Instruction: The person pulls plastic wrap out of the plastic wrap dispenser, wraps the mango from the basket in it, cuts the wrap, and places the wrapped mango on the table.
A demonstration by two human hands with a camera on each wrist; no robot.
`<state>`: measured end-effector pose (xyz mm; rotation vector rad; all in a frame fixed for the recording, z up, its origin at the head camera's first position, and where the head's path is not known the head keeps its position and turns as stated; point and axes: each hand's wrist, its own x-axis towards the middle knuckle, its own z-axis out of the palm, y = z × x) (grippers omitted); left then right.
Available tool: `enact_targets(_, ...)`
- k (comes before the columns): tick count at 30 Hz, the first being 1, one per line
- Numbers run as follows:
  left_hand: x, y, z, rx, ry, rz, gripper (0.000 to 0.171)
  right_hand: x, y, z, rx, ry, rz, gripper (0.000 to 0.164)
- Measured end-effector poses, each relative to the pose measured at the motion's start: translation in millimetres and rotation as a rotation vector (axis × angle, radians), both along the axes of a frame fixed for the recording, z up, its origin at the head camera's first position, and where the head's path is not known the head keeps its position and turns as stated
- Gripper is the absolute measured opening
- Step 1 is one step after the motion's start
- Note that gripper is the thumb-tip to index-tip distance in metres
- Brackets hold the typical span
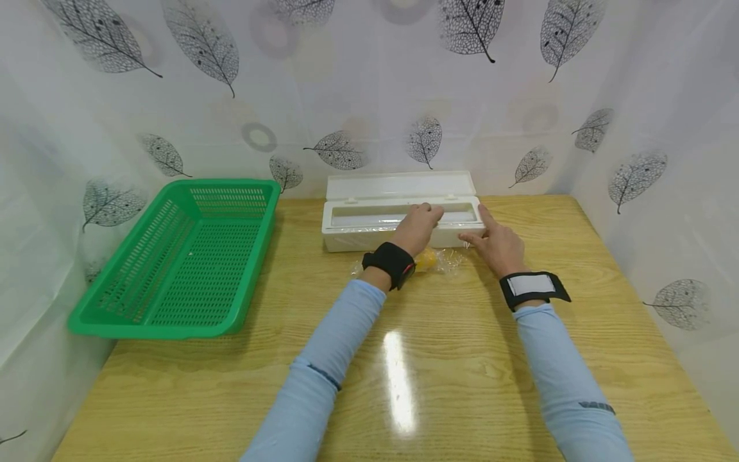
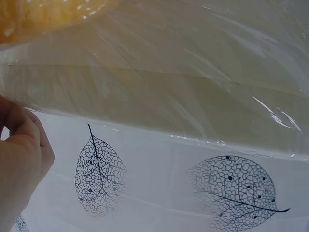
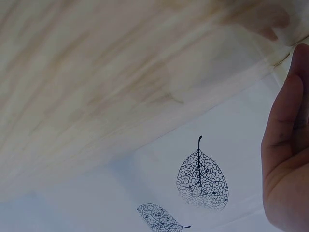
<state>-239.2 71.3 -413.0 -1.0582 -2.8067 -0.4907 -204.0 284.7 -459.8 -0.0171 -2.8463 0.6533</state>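
Observation:
A long white cling film dispenser [image 1: 353,241] lies at the back of the table with its lid [image 1: 398,186] raised. Inside its slot a pale roll [image 1: 369,219] shows. My left hand [image 1: 417,230] reaches over the front edge, fingers curled and pinching the clear cling film [image 2: 203,72]; the fingertips are partly hidden. At the dispenser's right end, my right hand [image 1: 501,247] holds the corner, thumb at the front and a finger on top. Beneath my left hand, in front of the dispenser, lies a yellow item [image 1: 427,260] in clear film, partly covered; its kind is unclear.
To the left stands a green plastic basket [image 1: 231,321] with slotted walls. A white curtain [image 1: 369,83] with leaf prints hangs right behind the dispenser and along both sides. The wooden table [image 1: 450,385] reflects a bright strip of light.

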Motion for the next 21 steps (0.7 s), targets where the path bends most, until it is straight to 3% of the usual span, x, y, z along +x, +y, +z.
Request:
enact_targets(12, 1.0, -3.5, 4.1, -0.044, -0.027, 0.001, 0.016, 0.4, -0.5, 0.0, 0.008, 0.005, 0.002, 0.086)
enact_targets(21, 2.3, -7.0, 5.8, -0.021, -0.020, -0.014, 0.015, -0.4, -0.6, -0.3, 0.013, 0.007, -0.003, 0.087)
